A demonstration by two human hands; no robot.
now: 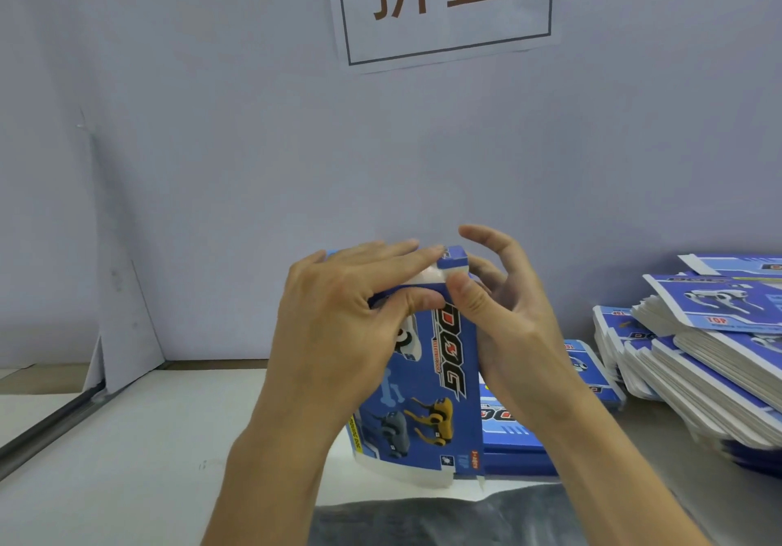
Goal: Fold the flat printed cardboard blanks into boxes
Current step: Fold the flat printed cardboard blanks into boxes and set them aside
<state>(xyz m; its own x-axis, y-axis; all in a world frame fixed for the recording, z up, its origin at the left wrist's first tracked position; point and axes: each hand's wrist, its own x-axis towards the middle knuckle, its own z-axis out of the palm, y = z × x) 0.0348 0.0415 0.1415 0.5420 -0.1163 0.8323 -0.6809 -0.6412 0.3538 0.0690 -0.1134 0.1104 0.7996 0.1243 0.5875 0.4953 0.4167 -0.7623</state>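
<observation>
Blue printed cardboard box, half folded, upright above the white table, held in both my hands. Left hand lies over its top, fingers flat, thumb pinching the front. Right hand pinches the small end flap with the thumb; other fingers spread loose. Box back hidden. Flat blue blanks stack right, cut off. Flat blank partly hidden behind my wrist.

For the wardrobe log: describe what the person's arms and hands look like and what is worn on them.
Both forearms are bare as far as the view reaches; no sleeve or cuff shows. The left hand and the right hand wear no gloves. No ring, watch, bracelet or tape is visible on either. The nails that show look short and unpainted.
</observation>
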